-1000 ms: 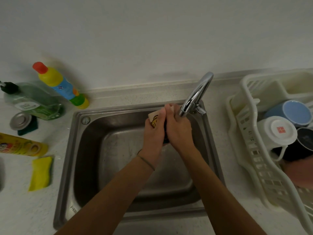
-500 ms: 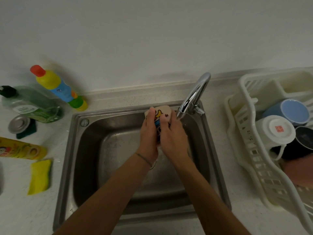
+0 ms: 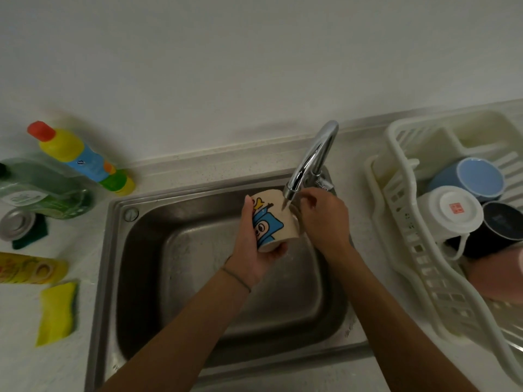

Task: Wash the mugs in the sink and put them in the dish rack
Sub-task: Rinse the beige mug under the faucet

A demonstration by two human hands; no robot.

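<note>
One cream mug (image 3: 270,222) with a blue cartoon figure is in our hands over the sink (image 3: 175,278), tilted under the tap (image 3: 310,162), where a thin stream falls onto its upper side. Our left hand (image 3: 252,250) is clamped around its lower body and base, thumb along the printed side. Our right hand (image 3: 322,219) is at the far side by the rim, fingers curled, but we cannot tell whether it grips the mug or only rubs it (the handle is hidden from us). We judge it stiff, glazed and breakable, moderately heavy, and slippery while wet, so we should keep the whole-palm wrap on the body. Four mugs already sit upside down in the dish rack (image 3: 402,250) on the worktop (image 3: 56,369) to the right.
</note>
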